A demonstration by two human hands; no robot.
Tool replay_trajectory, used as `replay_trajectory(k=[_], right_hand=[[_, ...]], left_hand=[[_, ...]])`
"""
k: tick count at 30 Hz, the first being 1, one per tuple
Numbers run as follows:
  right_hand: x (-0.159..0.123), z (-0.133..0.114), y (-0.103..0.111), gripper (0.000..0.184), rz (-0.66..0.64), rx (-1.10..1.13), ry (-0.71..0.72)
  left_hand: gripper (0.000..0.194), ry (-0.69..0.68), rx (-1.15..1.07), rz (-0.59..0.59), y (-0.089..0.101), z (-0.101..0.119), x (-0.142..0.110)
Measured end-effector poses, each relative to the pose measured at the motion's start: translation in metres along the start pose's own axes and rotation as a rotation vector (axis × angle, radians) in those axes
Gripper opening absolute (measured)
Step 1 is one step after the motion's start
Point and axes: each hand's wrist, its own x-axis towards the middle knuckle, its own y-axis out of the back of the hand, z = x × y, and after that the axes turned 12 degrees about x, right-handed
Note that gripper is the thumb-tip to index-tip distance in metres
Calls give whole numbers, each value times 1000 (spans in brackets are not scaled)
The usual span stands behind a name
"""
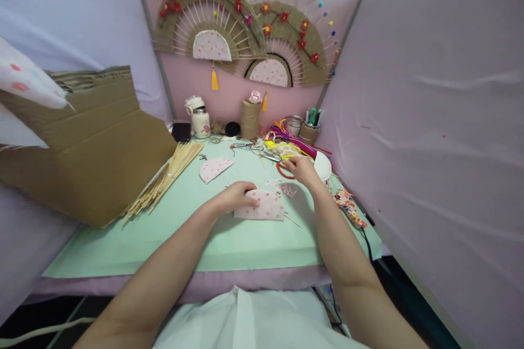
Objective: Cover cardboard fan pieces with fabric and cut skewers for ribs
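Observation:
My left hand (pixel 237 198) pinches the upper left part of a white, pink-dotted fabric piece (pixel 268 206), thumb on top, just above the table. Fingers bent, my right hand (pixel 302 169) is at the orange-red handles of a pair of scissors (pixel 285 173), whose blades point to the back left. Its fingertips are partly hidden. Between the hands lie small dotted fabric scraps (pixel 289 190). A second dotted half-round piece (pixel 215 169) rests flat farther back on the left. A thin stick (pixel 292 220) pokes out beside the held fabric.
Bundled bamboo sticks (pixel 167 177) and a large cardboard sheet (pixel 94 158) are on the left. Along the back stand a bottle (pixel 200 120), a twine roll (pixel 249 119) and a pen holder (pixel 309 132). A floral-covered tool with a cord (pixel 350 208) lies right. Two decorated fans (pixel 282 16) hang behind.

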Motion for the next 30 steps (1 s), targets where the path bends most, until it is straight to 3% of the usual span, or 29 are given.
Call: replay_trajectory(k=[2, 4, 6, 8, 11, 19, 22, 24, 26, 30], right_hand=[[-14, -1, 0, 39, -69, 49, -24], [-29, 0, -6, 36, -117, 87, -10], [-44, 2, -17, 65, -142, 105, 49], [-58, 1, -31, 95, -208, 113, 16], [-72, -12, -53, 108, -262, 109, -57], [-50, -89, -107, 94, -358, 240, 249], [-44, -108, -121, 69, -397, 246, 470], [-45, -110, -122, 36, -403, 187, 547], [-52, -103, -115, 15, -382, 81, 526], [-83, -71, -81, 13, -343, -144, 361]], left_hand=[[27, 46, -211, 1, 10, -3, 0], [32, 124, -483, 111, 20, -9, 3], [32, 189, -783, 322, 30, -18, 7], [26, 228, -1019, 531, 39, -25, 11], [15, 251, -1196, 692, 47, -30, 14], [13, 222, -1220, 759, 47, -23, 10], [11, 208, -1236, 774, 48, -23, 10], [10, 194, -1252, 775, 48, -24, 10], [11, 191, -1264, 768, 48, -25, 11], [12, 232, -1266, 760, 48, -27, 12]])
